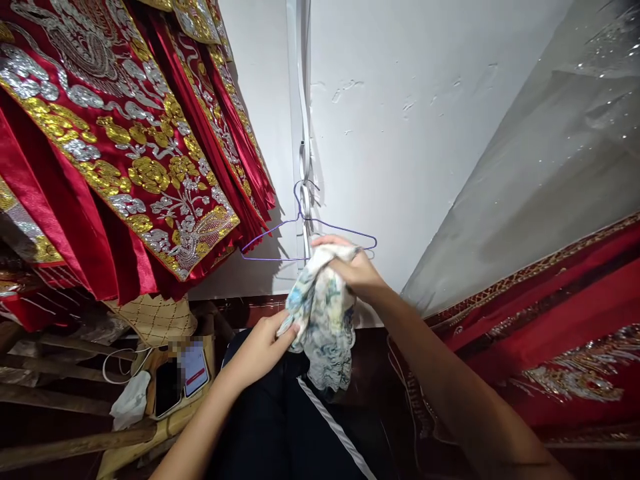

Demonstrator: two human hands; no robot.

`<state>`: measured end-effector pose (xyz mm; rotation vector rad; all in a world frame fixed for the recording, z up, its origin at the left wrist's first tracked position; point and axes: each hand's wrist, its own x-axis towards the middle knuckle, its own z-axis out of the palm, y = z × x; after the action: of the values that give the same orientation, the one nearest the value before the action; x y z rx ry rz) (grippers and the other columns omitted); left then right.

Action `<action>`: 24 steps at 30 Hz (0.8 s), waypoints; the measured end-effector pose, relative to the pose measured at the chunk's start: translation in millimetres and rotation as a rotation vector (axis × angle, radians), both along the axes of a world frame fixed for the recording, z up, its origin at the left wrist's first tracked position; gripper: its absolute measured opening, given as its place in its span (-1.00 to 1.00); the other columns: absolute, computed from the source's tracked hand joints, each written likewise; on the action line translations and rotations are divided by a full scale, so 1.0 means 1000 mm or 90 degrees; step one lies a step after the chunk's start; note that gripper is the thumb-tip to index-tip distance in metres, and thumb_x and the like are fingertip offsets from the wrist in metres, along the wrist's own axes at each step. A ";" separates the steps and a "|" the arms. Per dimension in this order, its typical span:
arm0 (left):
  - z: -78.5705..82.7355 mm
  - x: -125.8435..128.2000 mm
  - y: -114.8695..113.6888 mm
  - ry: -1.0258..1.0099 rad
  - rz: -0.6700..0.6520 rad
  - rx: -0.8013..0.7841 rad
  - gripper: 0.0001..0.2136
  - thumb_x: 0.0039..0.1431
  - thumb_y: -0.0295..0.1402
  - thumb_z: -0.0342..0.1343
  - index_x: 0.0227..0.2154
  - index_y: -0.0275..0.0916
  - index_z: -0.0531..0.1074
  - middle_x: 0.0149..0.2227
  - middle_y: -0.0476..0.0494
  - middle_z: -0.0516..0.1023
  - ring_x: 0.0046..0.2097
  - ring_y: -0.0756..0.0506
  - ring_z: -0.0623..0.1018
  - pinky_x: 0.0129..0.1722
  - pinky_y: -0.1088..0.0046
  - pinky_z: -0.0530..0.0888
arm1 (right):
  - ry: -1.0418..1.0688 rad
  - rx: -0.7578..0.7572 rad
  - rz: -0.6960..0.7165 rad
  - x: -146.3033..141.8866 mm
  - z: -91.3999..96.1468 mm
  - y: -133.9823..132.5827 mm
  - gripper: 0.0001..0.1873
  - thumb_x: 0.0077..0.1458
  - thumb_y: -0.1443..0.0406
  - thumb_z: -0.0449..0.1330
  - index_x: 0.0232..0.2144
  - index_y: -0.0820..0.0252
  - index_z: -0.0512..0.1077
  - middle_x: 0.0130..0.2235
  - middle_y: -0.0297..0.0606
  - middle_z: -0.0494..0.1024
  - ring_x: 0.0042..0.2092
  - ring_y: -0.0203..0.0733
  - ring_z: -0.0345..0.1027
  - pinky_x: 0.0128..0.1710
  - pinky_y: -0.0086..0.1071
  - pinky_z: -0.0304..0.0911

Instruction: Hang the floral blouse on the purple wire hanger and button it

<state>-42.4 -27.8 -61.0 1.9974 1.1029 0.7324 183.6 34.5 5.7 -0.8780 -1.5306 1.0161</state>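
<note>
Between my hands hangs a soft white floral cloth garment with blue, green and yellow patches and a gathered, ruffled lower edge. My left hand pinches its left side, thumb on top. Higher up, my right hand grips the bunched top of the cloth, its fingers partly covered by the fabric. Just behind and above the right hand, a thin purple wire hanger hangs by its hook from a white strap along the wall. Nothing hangs on this hanger; its lower bar is partly hidden behind the cloth.
Red embroidered costumes with gold and silver sequins hang at left. Clear plastic sheeting covers red embroidered fabric at right. A bamboo chair at lower left bears two phones, a cable and a crumpled tissue.
</note>
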 end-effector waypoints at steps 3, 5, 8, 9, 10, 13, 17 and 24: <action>-0.006 -0.017 -0.001 0.075 0.055 0.008 -0.73 0.32 -0.16 -0.03 -0.28 -0.18 0.50 -0.45 -0.05 0.52 -0.40 -0.12 0.48 -0.34 0.46 0.34 | 0.106 -0.015 -0.132 0.009 -0.018 0.032 -0.64 0.14 0.13 0.14 -0.06 0.13 0.46 -0.32 -0.30 0.51 -0.37 -0.22 0.35 -0.38 -0.41 0.27; -0.005 -0.030 -0.004 0.132 0.082 0.028 -0.72 0.34 -0.17 -0.07 -0.28 -0.15 0.50 -0.44 -0.06 0.53 -0.39 -0.14 0.49 -0.36 0.46 0.31 | 0.085 -0.072 -0.128 0.010 -0.038 0.052 -0.59 0.18 0.03 0.07 -0.11 0.17 0.46 -0.38 -0.29 0.49 -0.39 -0.21 0.35 -0.38 -0.39 0.29; 0.000 -0.051 -0.008 0.237 0.066 0.031 -0.64 0.36 -0.13 -0.12 -0.40 -0.15 0.49 -0.47 -0.08 0.53 -0.43 -0.14 0.48 -0.40 0.46 0.27 | -0.062 -0.120 -0.144 0.006 -0.072 0.070 -0.54 0.16 -0.05 0.07 -0.31 0.22 0.47 -0.52 -0.31 0.42 -0.46 -0.22 0.29 -0.42 -0.39 0.25; 0.001 -0.058 -0.008 0.274 0.057 0.018 -0.61 0.35 -0.10 -0.11 -0.47 -0.16 0.47 -0.50 -0.09 0.52 -0.45 -0.14 0.47 -0.43 0.45 0.26 | -0.101 -0.119 -0.160 0.005 -0.082 0.072 -0.55 0.13 -0.06 0.10 -0.38 0.22 0.45 -0.56 -0.34 0.38 -0.48 -0.23 0.25 -0.44 -0.40 0.22; 0.001 -0.065 -0.006 0.309 0.052 0.002 -0.58 0.34 -0.08 -0.10 -0.52 -0.16 0.46 -0.53 -0.10 0.52 -0.47 -0.14 0.47 -0.45 0.45 0.26 | -0.125 -0.111 -0.172 0.004 -0.090 0.072 -0.57 0.09 -0.05 0.14 -0.43 0.22 0.44 -0.58 -0.36 0.34 -0.49 -0.24 0.21 -0.46 -0.40 0.19; -0.006 -0.087 0.011 0.346 0.049 -0.006 -0.68 0.28 -0.14 -0.02 -0.45 -0.15 0.54 -0.37 -0.18 0.63 -0.32 -0.21 0.58 -0.32 0.40 0.40 | -0.141 -0.080 -0.195 0.013 -0.099 0.061 -0.61 0.02 0.00 0.23 -0.54 0.20 0.38 -0.58 -0.38 0.28 -0.48 -0.28 0.11 -0.49 -0.42 0.06; -0.008 -0.101 0.051 0.213 0.089 0.089 -0.80 0.15 -0.29 0.10 -0.24 -0.16 0.58 -0.01 -0.27 0.62 0.08 -0.29 0.54 0.16 0.17 0.35 | -0.184 -0.020 -0.240 0.040 -0.087 0.039 -0.61 0.01 0.11 0.22 -0.66 0.17 0.22 -0.59 -0.40 0.15 -0.47 -0.32 -0.01 -0.50 -0.41 -0.07; 0.036 -0.042 0.077 -0.005 0.060 0.262 -0.85 0.26 -0.35 -0.01 -0.25 -0.19 0.46 0.32 -0.30 0.30 0.34 -0.24 0.28 0.29 0.16 0.22 | -0.206 -0.059 -0.174 0.045 -0.069 0.004 -0.68 0.05 0.14 0.18 -0.61 0.18 0.26 -0.56 -0.37 0.18 -0.47 -0.30 0.03 -0.52 -0.41 -0.06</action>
<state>-84.7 49.1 -25.0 2.2884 1.1154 1.0873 228.4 38.9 -63.1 -1.3295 -1.5812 0.7764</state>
